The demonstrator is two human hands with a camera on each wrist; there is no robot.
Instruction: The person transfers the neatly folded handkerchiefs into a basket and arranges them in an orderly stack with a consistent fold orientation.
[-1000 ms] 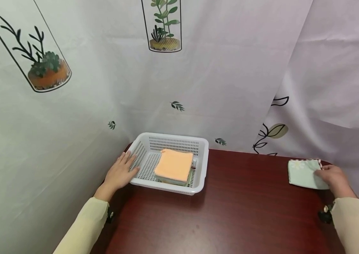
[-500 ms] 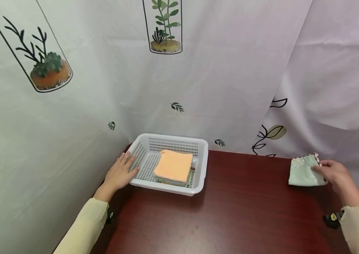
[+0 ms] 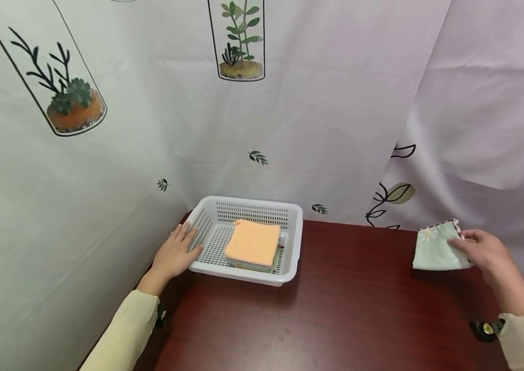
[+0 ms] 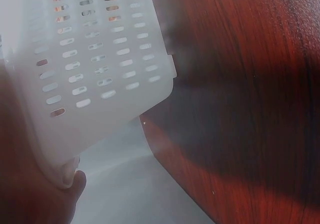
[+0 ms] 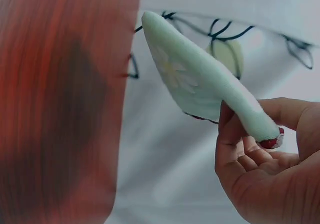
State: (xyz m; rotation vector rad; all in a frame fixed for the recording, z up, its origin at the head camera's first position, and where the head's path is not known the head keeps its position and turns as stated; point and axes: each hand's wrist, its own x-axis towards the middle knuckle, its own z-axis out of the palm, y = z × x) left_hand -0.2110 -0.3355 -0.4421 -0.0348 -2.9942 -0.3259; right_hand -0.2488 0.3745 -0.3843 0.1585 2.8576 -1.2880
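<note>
In the head view my right hand (image 3: 486,251) pinches the right edge of a folded pale green towel (image 3: 439,249), held above the table at the far right. The right wrist view shows the towel (image 5: 200,68) gripped between thumb and fingers, with a white flower on its face and a dark red trim. My left hand (image 3: 175,253) rests with spread fingers on the left rim of a white plastic basket (image 3: 295,252). Inside the basket lies a small stack of folded cloths with an orange towel (image 3: 253,242) on top and green ones beneath.
The dark red wooden table (image 3: 354,299) carries the basket at its back left. A hanging white fabric backdrop (image 3: 326,113) with plant prints closes off the back and both sides.
My right hand has lifted the green towel off the table and moved it slightly left. The left hand stays on the basket rim.
</note>
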